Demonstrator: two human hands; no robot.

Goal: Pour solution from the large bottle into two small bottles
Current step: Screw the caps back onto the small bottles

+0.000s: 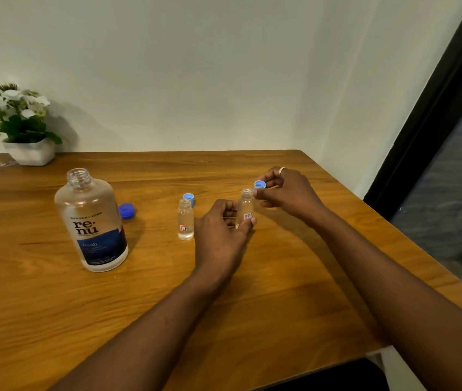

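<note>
- Left hand point(220, 232): forearm reaches in from the lower edge, fingers curled around the lower body of the right vial point(245, 206), thumb tip pressed at its label. The vial stands upright on the table point(280, 292), mouth uncovered.
- Right hand point(286, 190): forearm enters from the lower right, fingertips pinched together on a light blue cap point(260, 184), held just above and to the right of the vial mouth, not seated on it. A ring point(281, 170) sits on one finger.
- Hidden: the left hand covers the base of the right vial, so its fill level cannot be read. The right palm is turned away from the camera.
- Left vial point(185, 220): upright, uncapped, clear liquid visible inside, just left of the left hand. A second light blue cap point(189, 197) lies directly behind it.
- Bottle point(91, 221): upright and uncapped, well left of the vials; label reads "renu". Its dark blue lid point(126, 210) lies on the table just beside its right side.
- Plant point(21, 122): white pot at the far left corner, against the wall.
- Clearance: bare tabletop in front of both hands and between bottle and vials. The right table edge runs diagonally close under the right forearm.
</note>
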